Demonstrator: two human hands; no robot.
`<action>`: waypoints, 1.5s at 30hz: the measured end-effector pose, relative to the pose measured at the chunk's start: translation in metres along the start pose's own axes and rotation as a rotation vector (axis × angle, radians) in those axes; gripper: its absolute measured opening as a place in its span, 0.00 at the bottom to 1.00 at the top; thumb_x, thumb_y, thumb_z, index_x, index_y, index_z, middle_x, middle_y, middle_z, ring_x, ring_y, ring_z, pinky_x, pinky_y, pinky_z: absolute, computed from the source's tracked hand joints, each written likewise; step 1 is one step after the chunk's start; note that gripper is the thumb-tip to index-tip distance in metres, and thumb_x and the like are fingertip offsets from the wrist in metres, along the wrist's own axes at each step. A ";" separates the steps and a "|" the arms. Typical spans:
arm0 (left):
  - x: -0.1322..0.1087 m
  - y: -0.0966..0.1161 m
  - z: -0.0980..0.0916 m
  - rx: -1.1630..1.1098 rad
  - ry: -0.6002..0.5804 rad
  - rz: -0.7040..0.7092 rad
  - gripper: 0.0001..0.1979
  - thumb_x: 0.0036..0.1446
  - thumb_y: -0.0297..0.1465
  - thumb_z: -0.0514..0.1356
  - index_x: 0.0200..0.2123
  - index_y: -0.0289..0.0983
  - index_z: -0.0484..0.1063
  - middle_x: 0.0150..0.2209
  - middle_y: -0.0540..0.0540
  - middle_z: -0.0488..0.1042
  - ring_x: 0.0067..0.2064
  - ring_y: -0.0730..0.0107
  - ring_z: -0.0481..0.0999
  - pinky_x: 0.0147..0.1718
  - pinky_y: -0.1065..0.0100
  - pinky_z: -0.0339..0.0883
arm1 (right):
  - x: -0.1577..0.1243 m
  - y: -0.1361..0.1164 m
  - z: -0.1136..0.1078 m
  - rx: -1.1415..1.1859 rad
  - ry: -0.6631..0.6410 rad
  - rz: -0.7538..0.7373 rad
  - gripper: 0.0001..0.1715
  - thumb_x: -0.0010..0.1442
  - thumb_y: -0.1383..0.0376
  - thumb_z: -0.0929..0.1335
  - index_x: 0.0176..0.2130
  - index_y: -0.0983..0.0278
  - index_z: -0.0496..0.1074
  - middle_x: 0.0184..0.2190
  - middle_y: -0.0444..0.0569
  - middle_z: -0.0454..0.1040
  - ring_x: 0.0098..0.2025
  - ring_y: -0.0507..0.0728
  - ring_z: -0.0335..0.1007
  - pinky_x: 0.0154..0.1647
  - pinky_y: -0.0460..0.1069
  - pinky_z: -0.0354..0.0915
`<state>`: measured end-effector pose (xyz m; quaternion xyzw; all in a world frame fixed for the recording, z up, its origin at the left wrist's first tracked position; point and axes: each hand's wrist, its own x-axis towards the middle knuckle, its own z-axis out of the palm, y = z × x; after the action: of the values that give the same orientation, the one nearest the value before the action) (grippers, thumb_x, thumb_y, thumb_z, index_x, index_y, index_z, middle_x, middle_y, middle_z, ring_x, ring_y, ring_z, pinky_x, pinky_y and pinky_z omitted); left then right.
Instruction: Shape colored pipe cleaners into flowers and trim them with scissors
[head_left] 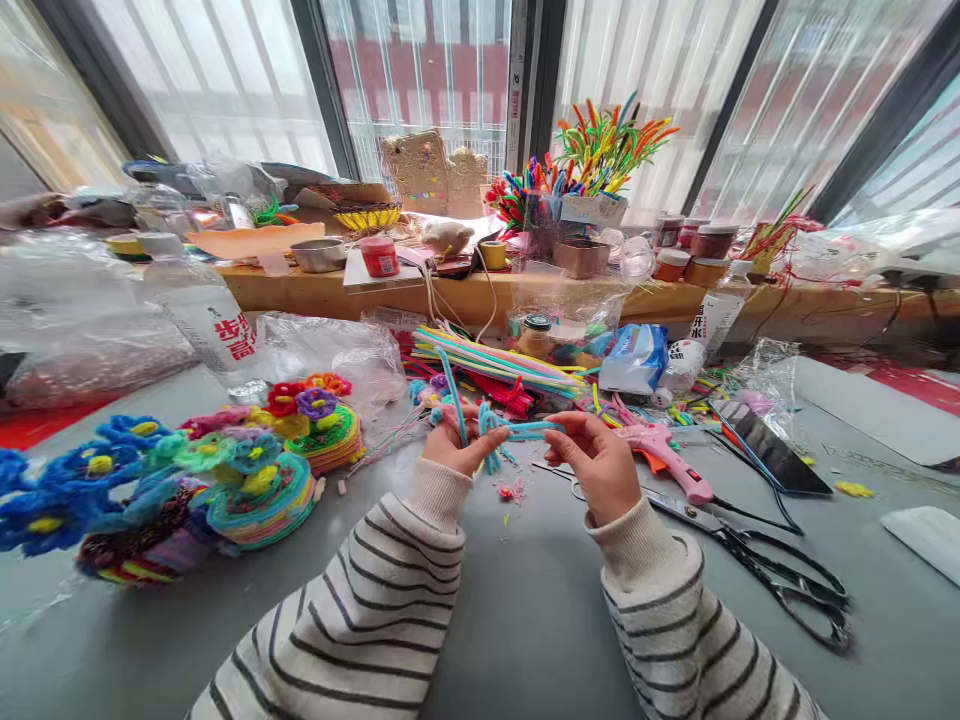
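Observation:
My left hand (454,445) is closed around a light blue pipe cleaner (517,430), pinching its twisted, looped end. My right hand (596,462) pinches the same pipe cleaner at its other end, holding it level above the grey table (525,600). One blue strand sticks up from my left fingers. Small pink and red scraps (511,490) lie on the table just below the hands. Both arms wear striped cream sleeves.
Finished pipe-cleaner flowers and coiled discs (225,480) lie at the left. A bundle of coloured pipe cleaners (495,362) lies behind the hands. A pink glue gun (664,455), black scissors (757,560) and a phone (769,450) lie at the right. A cluttered wooden shelf (465,290) runs along the window.

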<state>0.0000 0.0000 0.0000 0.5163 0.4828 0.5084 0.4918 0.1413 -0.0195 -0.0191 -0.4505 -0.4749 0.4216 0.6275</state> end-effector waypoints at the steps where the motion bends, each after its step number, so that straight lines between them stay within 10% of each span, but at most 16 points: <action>1: 0.001 -0.002 0.000 -0.002 -0.012 0.027 0.12 0.34 0.29 0.63 0.23 0.33 0.62 0.16 0.55 0.63 0.19 0.81 0.62 0.21 0.76 0.56 | 0.001 0.001 -0.002 0.003 0.016 0.010 0.09 0.43 0.65 0.69 0.28 0.65 0.68 0.19 0.40 0.69 0.19 0.47 0.66 0.20 0.42 0.67; 15: 0.003 -0.011 -0.003 0.001 -0.069 0.010 0.13 0.41 0.37 0.58 0.27 0.32 0.66 0.21 0.48 0.71 0.14 0.85 0.52 0.12 0.75 0.46 | -0.001 0.004 -0.007 -0.373 -0.179 -0.307 0.10 0.51 0.69 0.62 0.35 0.64 0.70 0.32 0.49 0.69 0.28 0.51 0.68 0.28 0.46 0.68; 22: -0.005 -0.004 0.003 0.085 -0.080 -0.014 0.12 0.37 0.35 0.61 0.22 0.32 0.69 0.13 0.55 0.59 0.16 0.83 0.54 0.16 0.75 0.49 | -0.003 0.004 -0.005 -0.390 -0.125 -0.339 0.08 0.49 0.68 0.65 0.34 0.64 0.66 0.28 0.46 0.71 0.30 0.52 0.69 0.31 0.47 0.68; 45: -0.002 -0.014 0.002 0.197 -0.279 0.033 0.13 0.36 0.35 0.61 0.26 0.31 0.72 0.20 0.47 0.71 0.22 0.74 0.67 0.22 0.72 0.61 | -0.005 0.013 -0.004 -0.458 -0.135 -0.308 0.14 0.51 0.66 0.62 0.38 0.64 0.71 0.34 0.49 0.74 0.33 0.56 0.70 0.34 0.50 0.69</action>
<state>0.0022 -0.0018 -0.0139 0.6354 0.4488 0.3903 0.4925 0.1430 -0.0215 -0.0335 -0.4741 -0.6613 0.2318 0.5331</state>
